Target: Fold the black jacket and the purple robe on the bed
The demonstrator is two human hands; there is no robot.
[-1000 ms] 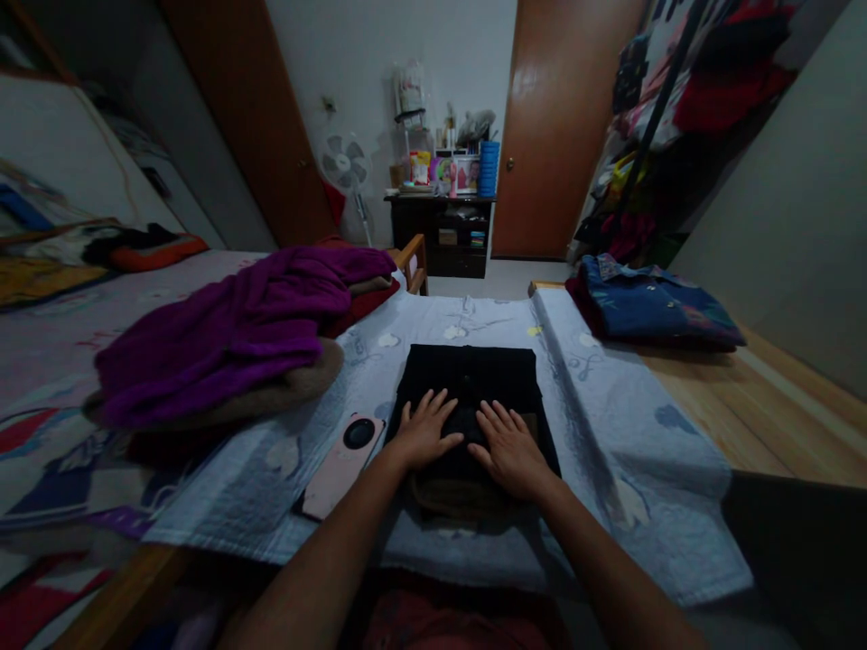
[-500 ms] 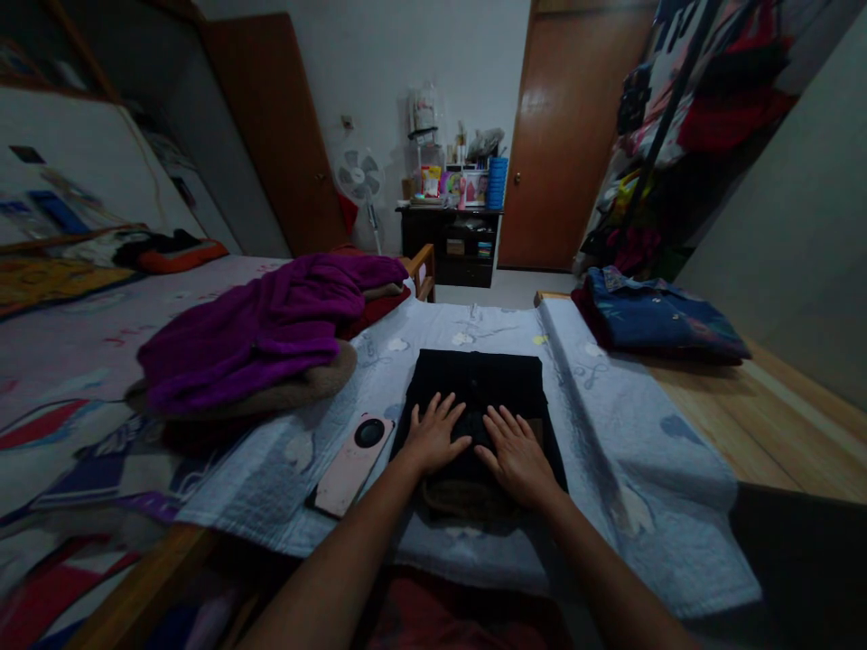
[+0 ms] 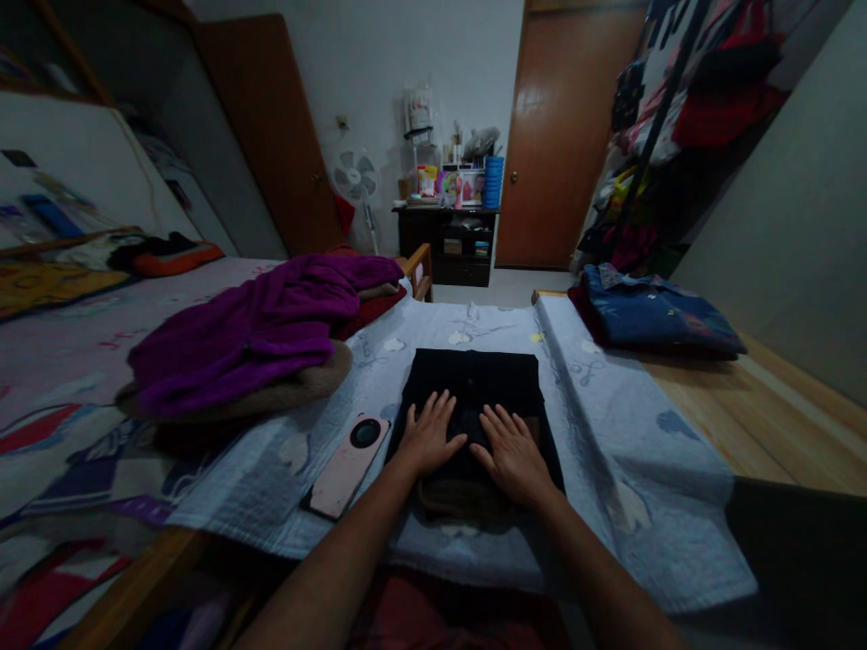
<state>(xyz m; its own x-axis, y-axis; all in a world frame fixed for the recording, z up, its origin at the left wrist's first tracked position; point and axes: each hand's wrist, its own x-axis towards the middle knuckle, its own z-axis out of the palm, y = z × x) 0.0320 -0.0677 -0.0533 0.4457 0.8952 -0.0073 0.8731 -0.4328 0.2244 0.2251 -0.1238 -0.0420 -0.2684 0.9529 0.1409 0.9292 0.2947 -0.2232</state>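
A folded black garment [image 3: 474,372] lies on a light blue quilted cloth with cloud-like prints [image 3: 637,433]. My left hand [image 3: 429,437] rests flat on its left half, fingers spread. On the right half my right hand [image 3: 513,454] lies palm down, fingers also stretched out. Between the two thumbs is a narrow gap. Brownish fabric [image 3: 461,501] shows at the garment's near edge, below my wrists. Just left of the garment is a pink phone [image 3: 347,468] with a round black camera ring, lying face down.
On the left a heap of purple clothing [image 3: 271,325] lies at the bed's edge. A folded denim shirt [image 3: 660,311] sits on the wooden surface [image 3: 718,415] at right. Further back stand a fan [image 3: 357,176], a dark cabinet [image 3: 443,244] and a wooden door [image 3: 569,135].
Both hands stay flat on the black garment, almost in the same spots. The whole view has shifted slightly, with everything a little further left.
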